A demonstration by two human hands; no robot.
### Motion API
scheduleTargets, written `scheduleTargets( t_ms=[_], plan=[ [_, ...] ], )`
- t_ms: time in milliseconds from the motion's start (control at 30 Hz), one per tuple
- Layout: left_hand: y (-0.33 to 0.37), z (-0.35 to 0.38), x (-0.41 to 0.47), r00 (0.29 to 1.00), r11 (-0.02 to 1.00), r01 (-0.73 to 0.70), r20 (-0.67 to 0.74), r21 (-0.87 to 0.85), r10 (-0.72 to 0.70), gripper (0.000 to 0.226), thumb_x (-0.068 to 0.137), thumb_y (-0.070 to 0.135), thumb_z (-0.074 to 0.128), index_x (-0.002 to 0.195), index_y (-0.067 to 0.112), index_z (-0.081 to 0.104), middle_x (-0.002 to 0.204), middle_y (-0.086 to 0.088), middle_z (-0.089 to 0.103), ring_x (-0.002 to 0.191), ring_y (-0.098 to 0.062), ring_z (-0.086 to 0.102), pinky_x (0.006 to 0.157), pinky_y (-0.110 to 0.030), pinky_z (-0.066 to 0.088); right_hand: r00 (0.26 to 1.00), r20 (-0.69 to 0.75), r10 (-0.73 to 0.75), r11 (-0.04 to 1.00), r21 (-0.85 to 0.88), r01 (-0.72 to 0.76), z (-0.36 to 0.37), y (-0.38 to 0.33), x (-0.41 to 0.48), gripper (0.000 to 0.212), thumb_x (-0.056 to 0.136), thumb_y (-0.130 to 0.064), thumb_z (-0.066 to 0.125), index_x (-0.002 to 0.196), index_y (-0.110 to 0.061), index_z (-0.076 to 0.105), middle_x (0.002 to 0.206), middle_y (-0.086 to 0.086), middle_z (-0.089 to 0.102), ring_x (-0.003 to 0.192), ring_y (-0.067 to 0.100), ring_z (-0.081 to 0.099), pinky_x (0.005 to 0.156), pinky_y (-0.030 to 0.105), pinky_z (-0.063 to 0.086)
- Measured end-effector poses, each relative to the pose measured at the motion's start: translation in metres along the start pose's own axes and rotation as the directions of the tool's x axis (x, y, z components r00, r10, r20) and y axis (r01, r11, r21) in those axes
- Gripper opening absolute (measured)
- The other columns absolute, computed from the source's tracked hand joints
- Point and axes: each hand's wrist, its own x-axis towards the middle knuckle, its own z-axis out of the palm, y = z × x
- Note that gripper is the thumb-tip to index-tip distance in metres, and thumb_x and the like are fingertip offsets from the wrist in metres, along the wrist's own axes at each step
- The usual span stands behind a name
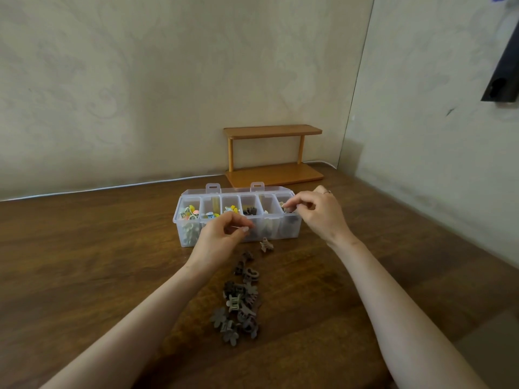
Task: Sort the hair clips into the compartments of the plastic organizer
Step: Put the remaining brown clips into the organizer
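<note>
- Head view: the organizer (184, 220), a clear plastic box with six compartments in one row, stands on the wooden table (84, 248); its lid (233, 189) is open and lies back behind it.
- Counting from the organizer's left end: compartments one to three hold bright, mixed-colour clips (190, 214); compartment four holds dark brown clips (249, 211); compartment five shows pale contents, too blurred to identify.
- The right hand (317, 214) is over the organizer's rightmost compartment. Thumb and forefinger are pinched on a small beige clip (283, 205) at the compartment's opening. A ring shows on one finger.
- The left hand (222, 237) is in front of the organizer, level with its middle compartments. The fingers are curled together with the thumb tip against them; whether they hold anything cannot be told.
- A loose pile (238, 301) of brown, grey and beige clips lies on the table in front of the organizer, stretching toward the camera between the two forearms.
- One tan clip (265, 244) lies apart from the pile, just in front of the organizer's front wall.
- A wooden shelf (272, 153) with two levels stands behind the organizer, against the wall (140, 80).
- A white cable (98, 188) runs along the table's far edge, behind and left of the organizer.
</note>
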Motion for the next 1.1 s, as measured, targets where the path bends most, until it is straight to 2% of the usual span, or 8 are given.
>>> scheduleTargets(
  t_ms=[167, 267, 333, 433, 567, 700, 833, 1100],
  plan=[
    [0.000, 0.000, 0.000, 1.000, 1.000, -0.015, 0.008, 0.009, 0.014, 0.013, 0.090, 0.011, 0.052, 0.096, 0.016, 0.063, 0.103, 0.000, 0.062, 0.098, -0.012, 0.059, 0.087, -0.031, 0.051, 0.998, -0.046, 0.037, 0.998, 0.042, -0.036, 0.000, 0.001, -0.002, 0.024, 0.092, -0.011, 0.047, 0.098, -0.025, 0.065, 0.077, -0.013, 0.068, 0.089, 0.009, 0.055, 0.081, 0.027, 0.042],
    [-0.001, 0.001, 0.000, 0.999, 0.998, -0.048, 0.006, 0.040, 0.048, 0.013, 0.090, 0.011, 0.053, 0.096, 0.016, 0.063, 0.100, 0.001, 0.063, 0.095, -0.011, 0.059, 0.083, -0.026, 0.050, 0.986, -0.160, 0.036, 0.995, 0.094, -0.021, -0.004, -0.001, -0.004, 0.022, 0.091, -0.009, 0.049, 0.100, -0.021, 0.066, 0.079, -0.008, 0.069, 0.087, 0.010, 0.059, 0.079, 0.018, 0.043],
    [-0.002, 0.002, 0.000, 0.997, 0.992, -0.080, 0.023, 0.093, 0.078, 0.013, 0.091, 0.012, 0.053, 0.099, 0.016, 0.063, 0.101, 0.002, 0.063, 0.095, -0.008, 0.058, 0.082, -0.023, 0.049, 0.979, -0.204, 0.017, 0.994, 0.108, 0.005, -0.006, -0.001, -0.006, 0.020, 0.090, -0.009, 0.052, 0.099, -0.021, 0.066, 0.082, -0.005, 0.069, 0.084, 0.012, 0.061, 0.075, 0.021, 0.047],
    [-0.004, 0.006, 0.001, 0.985, 0.962, -0.139, 0.132, 0.235, 0.110, 0.017, 0.092, 0.020, 0.052, 0.106, 0.021, 0.062, 0.112, 0.007, 0.061, 0.104, -0.006, 0.056, 0.091, -0.029, 0.049, 0.980, -0.197, 0.010, 0.994, 0.107, 0.012, -0.005, -0.001, -0.006, 0.018, 0.090, -0.012, 0.054, 0.097, -0.023, 0.066, 0.084, -0.003, 0.068, 0.081, 0.013, 0.061, 0.069, 0.026, 0.051],
    [-0.012, 0.016, 0.003, 0.957, 0.873, -0.224, 0.266, 0.433, 0.114, 0.026, 0.093, 0.031, 0.047, 0.116, 0.026, 0.060, 0.128, 0.006, 0.051, 0.121, -0.010, 0.042, 0.104, -0.034, 0.037, 0.985, -0.173, 0.013, 0.991, 0.130, 0.010, -0.003, -0.002, -0.008, 0.016, 0.090, -0.013, 0.055, 0.096, -0.022, 0.066, 0.084, -0.003, 0.067, 0.079, 0.011, 0.061, 0.066, 0.022, 0.049],
    [-0.014, 0.021, 0.002, 0.942, 0.846, -0.258, 0.317, 0.467, 0.112, 0.030, 0.095, 0.031, 0.044, 0.124, 0.029, 0.054, 0.126, 0.005, 0.051, 0.120, -0.010, 0.040, 0.103, -0.031, 0.035, 0.990, -0.143, 0.012, 0.989, 0.146, 0.009, -0.002, -0.005, -0.010, 0.015, 0.091, -0.011, 0.055, 0.098, -0.018, 0.066, 0.083, -0.005, 0.067, 0.077, 0.007, 0.060, 0.063, 0.012, 0.044],
    [-0.013, 0.017, 0.003, 0.946, 0.833, -0.266, 0.298, 0.485, 0.128, 0.024, 0.096, 0.026, 0.044, 0.113, 0.028, 0.060, 0.114, 0.004, 0.055, 0.111, -0.010, 0.046, 0.096, -0.027, 0.039, 0.989, -0.147, 0.004, 0.988, 0.151, 0.019, -0.003, -0.007, -0.011, 0.015, 0.091, -0.010, 0.055, 0.097, -0.016, 0.067, 0.082, -0.004, 0.067, 0.074, 0.005, 0.059, 0.061, 0.008, 0.043],
    [0.001, -0.016, 0.010, 0.903, 0.876, -0.150, 0.425, 0.459, -0.069, 0.029, 0.095, 0.014, 0.044, 0.121, 0.024, 0.052, 0.121, 0.005, 0.059, 0.113, -0.007, 0.054, 0.100, -0.028, 0.043, 0.989, -0.150, -0.020, 0.985, 0.168, 0.046, -0.005, -0.008, -0.013, 0.015, 0.089, -0.008, 0.056, 0.096, -0.016, 0.067, 0.081, -0.002, 0.067, 0.074, 0.007, 0.061, 0.062, 0.010, 0.045]
  ],
)
